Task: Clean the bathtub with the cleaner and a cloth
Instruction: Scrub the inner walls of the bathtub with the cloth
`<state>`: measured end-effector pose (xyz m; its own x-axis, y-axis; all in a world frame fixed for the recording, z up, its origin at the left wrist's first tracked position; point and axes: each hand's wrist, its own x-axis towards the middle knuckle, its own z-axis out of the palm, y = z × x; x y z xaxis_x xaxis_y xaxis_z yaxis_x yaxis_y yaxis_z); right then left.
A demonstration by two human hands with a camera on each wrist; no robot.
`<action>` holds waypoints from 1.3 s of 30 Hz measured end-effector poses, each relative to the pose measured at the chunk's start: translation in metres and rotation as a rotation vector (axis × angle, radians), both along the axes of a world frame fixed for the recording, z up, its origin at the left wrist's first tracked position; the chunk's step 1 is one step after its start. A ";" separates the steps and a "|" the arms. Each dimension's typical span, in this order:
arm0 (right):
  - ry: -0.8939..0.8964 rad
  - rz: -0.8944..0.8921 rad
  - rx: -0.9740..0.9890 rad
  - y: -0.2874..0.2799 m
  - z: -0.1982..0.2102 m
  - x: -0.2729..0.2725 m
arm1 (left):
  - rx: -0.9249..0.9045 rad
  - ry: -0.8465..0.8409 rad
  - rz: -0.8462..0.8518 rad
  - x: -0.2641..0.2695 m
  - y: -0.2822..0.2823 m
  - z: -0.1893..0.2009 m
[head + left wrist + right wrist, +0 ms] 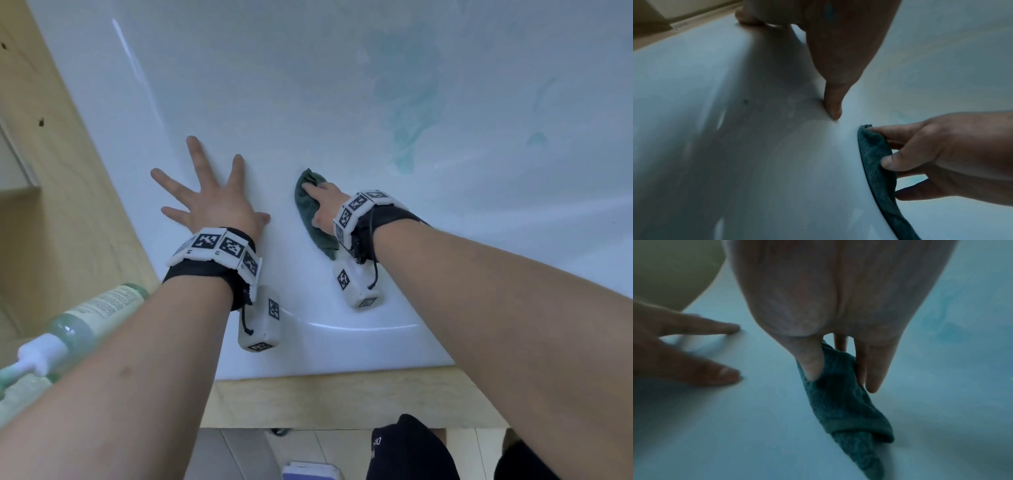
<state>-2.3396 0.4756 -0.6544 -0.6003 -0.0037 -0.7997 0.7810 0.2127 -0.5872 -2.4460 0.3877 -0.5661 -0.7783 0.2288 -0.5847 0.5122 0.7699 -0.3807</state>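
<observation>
On the tub (308, 85) wall, wipe step: right hand (325, 202) presses cloth (305, 209), left hand (212, 205) splayed flat, empty; next, sweep toward cleaner smears (407, 113) at 1 o'clock.

head: high, facing down into bathtub (342, 102) | wrists: close, seemingly along fingers | shared: cloth (310, 212)

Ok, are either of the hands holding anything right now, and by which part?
The right hand pinches the folded green cloth near its upper end, pressing it to the bathtub wall. The left hand holds nothing, lying flat and spread on the tub.
</observation>
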 end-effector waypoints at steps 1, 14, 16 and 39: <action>-0.033 0.031 0.011 0.004 -0.010 -0.004 | -0.006 0.006 0.006 -0.001 0.002 -0.002; 0.121 -0.189 -0.009 -0.011 -0.013 -0.039 | -0.026 0.055 0.026 -0.002 0.010 -0.008; 0.108 -0.249 -0.006 -0.014 -0.015 -0.038 | -0.019 0.059 0.025 -0.003 0.010 -0.007; -0.022 0.103 -0.115 -0.003 0.042 0.013 | -0.032 0.032 0.040 0.007 0.008 0.006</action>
